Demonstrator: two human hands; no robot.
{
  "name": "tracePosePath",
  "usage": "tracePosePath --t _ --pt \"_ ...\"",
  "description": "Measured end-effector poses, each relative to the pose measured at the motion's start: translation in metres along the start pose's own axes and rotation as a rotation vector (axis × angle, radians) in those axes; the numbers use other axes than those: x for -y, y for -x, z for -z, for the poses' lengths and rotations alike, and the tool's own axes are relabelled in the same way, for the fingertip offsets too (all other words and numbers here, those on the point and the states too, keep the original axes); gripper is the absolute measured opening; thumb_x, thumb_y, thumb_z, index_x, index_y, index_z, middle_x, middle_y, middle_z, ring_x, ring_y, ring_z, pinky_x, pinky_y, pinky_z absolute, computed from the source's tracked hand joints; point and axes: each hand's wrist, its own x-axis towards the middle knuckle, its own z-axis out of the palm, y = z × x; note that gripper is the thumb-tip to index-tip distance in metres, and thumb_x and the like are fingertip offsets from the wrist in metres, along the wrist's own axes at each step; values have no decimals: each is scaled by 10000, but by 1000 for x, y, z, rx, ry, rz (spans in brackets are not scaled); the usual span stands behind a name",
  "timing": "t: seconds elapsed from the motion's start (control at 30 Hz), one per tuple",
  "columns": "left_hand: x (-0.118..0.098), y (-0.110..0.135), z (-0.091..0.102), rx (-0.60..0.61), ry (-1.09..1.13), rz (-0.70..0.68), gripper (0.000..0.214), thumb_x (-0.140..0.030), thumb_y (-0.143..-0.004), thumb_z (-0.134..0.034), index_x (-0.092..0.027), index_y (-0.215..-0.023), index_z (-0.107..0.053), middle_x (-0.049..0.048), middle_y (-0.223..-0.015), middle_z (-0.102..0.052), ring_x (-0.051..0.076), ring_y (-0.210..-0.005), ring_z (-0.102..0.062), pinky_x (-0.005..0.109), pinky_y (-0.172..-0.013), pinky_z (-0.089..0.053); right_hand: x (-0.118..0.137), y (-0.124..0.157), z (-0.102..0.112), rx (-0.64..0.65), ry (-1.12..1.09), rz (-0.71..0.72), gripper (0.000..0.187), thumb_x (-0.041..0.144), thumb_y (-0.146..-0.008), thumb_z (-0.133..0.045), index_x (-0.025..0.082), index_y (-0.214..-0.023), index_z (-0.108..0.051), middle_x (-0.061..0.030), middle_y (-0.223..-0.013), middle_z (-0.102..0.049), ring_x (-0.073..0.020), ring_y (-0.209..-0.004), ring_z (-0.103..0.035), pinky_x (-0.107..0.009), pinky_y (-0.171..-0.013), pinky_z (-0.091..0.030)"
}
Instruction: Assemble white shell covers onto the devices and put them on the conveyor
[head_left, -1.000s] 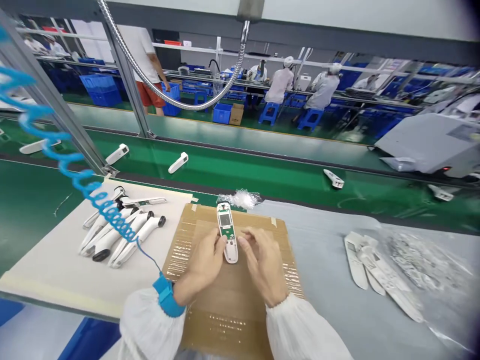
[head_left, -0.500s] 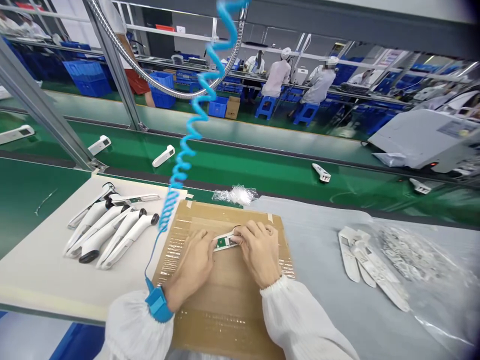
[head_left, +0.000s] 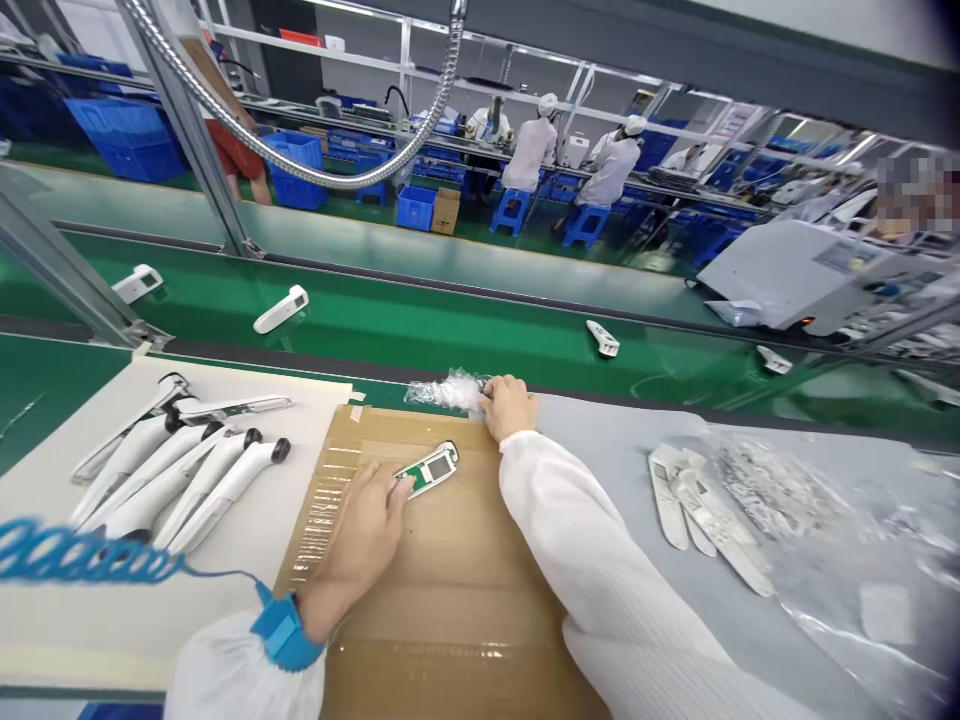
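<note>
My left hand (head_left: 367, 520) is closed on the lower end of a white handheld device housing (head_left: 429, 470), which has a green circuit board and a grey screen showing. The housing lies tilted over a brown cardboard sheet (head_left: 472, 610), its dark-tipped end pointing up and right. Beyond the cardboard's far edge, my right hand (head_left: 511, 408) has its fingers curled at the right end of a crumpled clear plastic bag (head_left: 448, 390). What its fingertips hold, if anything, is hidden. A blue wrist strap (head_left: 289, 632) with a coiled cord circles my left wrist.
Several white device housings (head_left: 202, 480) lie on the left mat. To the right are loose white shell parts (head_left: 701, 505) and a clear bag of small parts (head_left: 772, 490). Devices lie along a green conveyor (head_left: 450, 320). A metal hose (head_left: 300, 170) hangs overhead; people work beyond.
My right hand has left the device housing and reached forward to the plastic bag. My left hand keeps the housing, now more tilted. The blue coiled cord has swung to the left.
</note>
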Motion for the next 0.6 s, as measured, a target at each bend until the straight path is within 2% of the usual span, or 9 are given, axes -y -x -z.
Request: tracePosePath --t 0.07,0.13,0.23,0.33,0.43,0.53,0.6 --pt "2 0 5 17 77 40 373 -445 -927 -428 -192 -1061 -667 110 -1006 -662 307 -975 -571 454 -891 -427 -16 0 1 -14 59 -5 162 292 -856 -596 195 -985 -607 -105 -1077 -603 -264 -1042 -500 -383 -828 -359" --pt "3 0 12 39 190 123 395 -505 -893 -473 -212 -1064 -675 92 -1044 -685 309 -1005 -593 447 -915 -437 -39 11 18 -23 116 -2 219 329 -910 -523 234 -1085 -614 -85 -1140 -592 -246 -1064 -501 -374 -835 -368" --pt "1 -1 24 97 424 267 445 -578 -856 -516 -262 -1136 -655 45 -1175 -682 290 -1128 -588 411 -983 -436 -85 29 68 -44 244 -87 285 208 -933 -419 253 -1084 -656 -86 -1193 -580 -248 -1112 -497 -393 -862 -376" --pt "-7 -1 32 142 569 362 455 -613 -818 -567 -302 -1140 -649 14 -1256 -658 275 -1177 -577 394 -995 -448 -137 39 120 -57 387 -282 326 100 -849 -467 226 -1051 -690 -137 -1239 -564 -326 -1173 -468 -520 -894 -364" --pt "-20 0 29 187 643 354 453 -616 -793 -594 -255 -1059 -658 61 -1139 -706 258 -1007 -656 390 -919 -494 -179 41 147 1 454 -424 179 141 -773 -622 205 -903 -728 -174 -1218 -587 -408 -1206 -448 -655 -910 -312" --pt "-30 1 16 268 771 334 473 -589 -762 -635 -187 -1009 -610 102 -998 -721 198 -744 -668 356 -757 -532 -200 34 151 69 448 -456 27 179 -713 -723 202 -727 -724 -184 -1136 -637 -431 -1199 -479 -656 -916 -311" --pt "-33 1 8 287 841 337 483 -573 -751 -660 -171 -1005 -574 111 -987 -712 149 -637 -625 320 -668 -516 -203 28 154 79 440 -454 10 213 -735 -723 204 -740 -722 -203 -1087 -656 -429 -1154 -529 -628 -881 -353"
